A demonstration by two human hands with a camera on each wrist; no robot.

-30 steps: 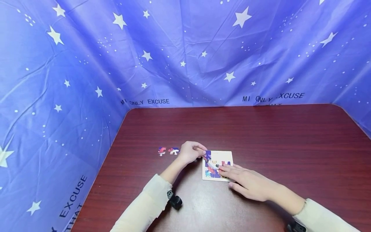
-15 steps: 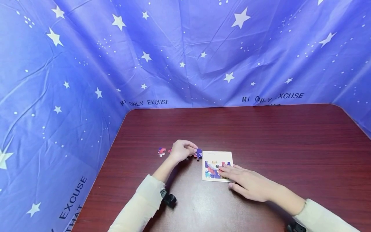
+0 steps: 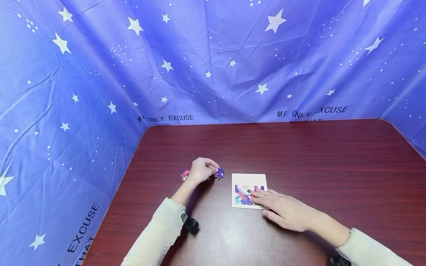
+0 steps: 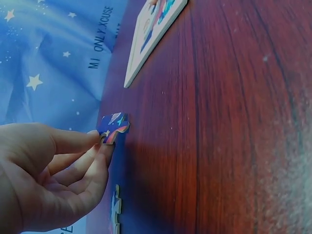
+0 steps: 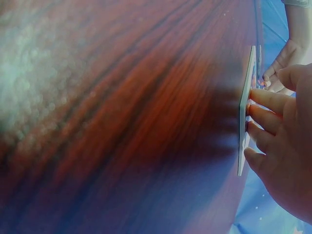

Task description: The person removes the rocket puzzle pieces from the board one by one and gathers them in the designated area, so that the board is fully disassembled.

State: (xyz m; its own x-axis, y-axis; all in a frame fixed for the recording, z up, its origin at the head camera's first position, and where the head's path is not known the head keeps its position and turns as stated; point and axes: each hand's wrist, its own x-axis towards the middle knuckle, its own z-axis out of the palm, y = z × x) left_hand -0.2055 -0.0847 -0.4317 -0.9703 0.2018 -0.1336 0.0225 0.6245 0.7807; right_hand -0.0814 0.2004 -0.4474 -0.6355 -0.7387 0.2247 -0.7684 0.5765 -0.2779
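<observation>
My left hand (image 3: 201, 170) pinches a blue-purple jigsaw piece (image 4: 113, 127) between thumb and fingers, left of the puzzle board and apart from it. In the head view that piece shows beyond the fingertips. The square white-rimmed puzzle board (image 3: 233, 199) lies flat on the table, its lower part filled with coloured pieces and its upper strip pale. Across its lower right my right hand (image 3: 286, 210) rests with straight fingers, hiding some pieces. The right wrist view has the fingertips touching the board (image 5: 241, 141).
A loose red and purple jigsaw piece (image 3: 185, 174) lies left of my left hand, partly behind it. Another piece (image 4: 115, 209) stands out below the hand in the left wrist view. The dark red table (image 3: 299, 155) meets a blue star-printed curtain (image 3: 213, 74) at its back and left.
My left hand has carried the blue-purple piece leftward, from the board's upper left corner to the table beside the loose pieces. My right hand has stayed on the board.
</observation>
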